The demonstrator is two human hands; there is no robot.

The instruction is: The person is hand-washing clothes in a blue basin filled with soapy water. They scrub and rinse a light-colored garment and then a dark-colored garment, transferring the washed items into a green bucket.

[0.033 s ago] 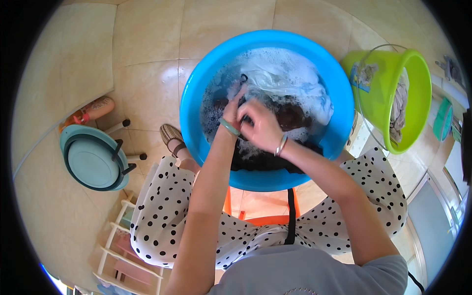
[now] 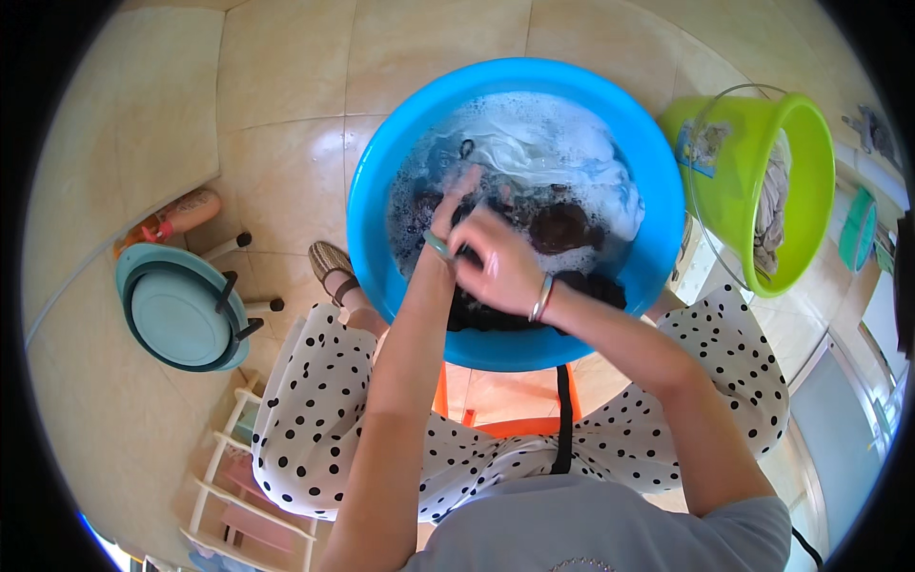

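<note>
Over the left part of the blue basin (image 2: 369, 210), we have our right hand (image 2: 496, 259) curled and blurred beside our left wrist; we cannot tell whether it grips anything. Our left hand (image 2: 459, 191) reaches into the foamy water (image 2: 408, 208), partly hidden, so we cannot tell its hold either. Around our hands lie black cloth (image 2: 500, 316) nearest us, brown cloth (image 2: 562, 229) to the right and white cloth (image 2: 519, 157) beyond. Farther right, a green bucket (image 2: 742, 167) holds pale cloth (image 2: 770, 214).
</note>
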